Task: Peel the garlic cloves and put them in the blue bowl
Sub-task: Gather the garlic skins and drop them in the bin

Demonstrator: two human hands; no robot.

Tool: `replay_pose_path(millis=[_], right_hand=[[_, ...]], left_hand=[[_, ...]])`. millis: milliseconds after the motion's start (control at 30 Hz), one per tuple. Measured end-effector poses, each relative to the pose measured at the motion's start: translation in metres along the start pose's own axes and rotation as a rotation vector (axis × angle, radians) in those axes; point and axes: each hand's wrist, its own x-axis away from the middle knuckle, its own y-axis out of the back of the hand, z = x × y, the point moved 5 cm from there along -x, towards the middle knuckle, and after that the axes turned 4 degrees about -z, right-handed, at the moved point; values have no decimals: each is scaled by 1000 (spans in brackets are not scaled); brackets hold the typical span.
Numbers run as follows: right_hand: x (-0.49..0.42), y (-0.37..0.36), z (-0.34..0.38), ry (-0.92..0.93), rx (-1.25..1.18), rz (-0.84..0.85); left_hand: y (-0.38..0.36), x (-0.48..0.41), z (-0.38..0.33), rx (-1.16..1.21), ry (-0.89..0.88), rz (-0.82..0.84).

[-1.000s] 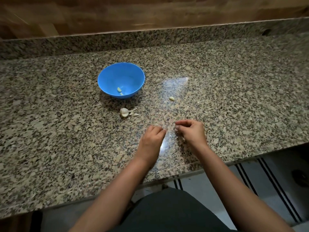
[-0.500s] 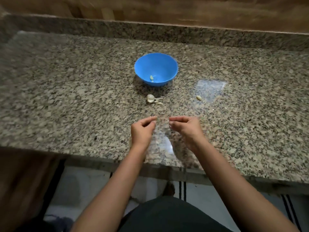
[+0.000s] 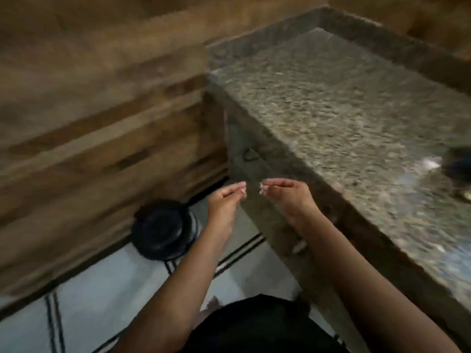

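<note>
Both hands held out off the desk (image 3: 344, 110), each pinching something tiny

Left hand (image 3: 225, 202) has its grip closed on a pale scrap (image 3: 240, 185) and right hand (image 3: 289, 197) has its grip closed on a pale piece (image 3: 262, 189). The fingertips are near each other but apart. Can't tell clove from skin, way too blurry. A black round container (image 3: 160, 229) sits on the floor (image 3: 102, 289) left of the hands. The dark blue smear at the desk's right edge looks like the blue bowl (image 3: 458, 161).

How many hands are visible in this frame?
2. The left hand pinches a pale scrap above the floor, near the round black object; the right hand pinches another in front of the granite counter's edge.
</note>
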Motion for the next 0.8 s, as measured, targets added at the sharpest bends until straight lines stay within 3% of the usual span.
replay_pose_path(millis=[167,433,600,800], right_hand=[[-9,-124,-29,-12,151,160],[-32,-247,-78,-51,295,296],[-58,-291,-110,-137,366,283],[-117,-306,-176,-237,470,184]], left_hand=[[115,-41,-23,146,29,-196],[213,-92,-34,259,67,-372],[254,-124,-24,266,178,-469],[286,-180,38,254,406,-567]])
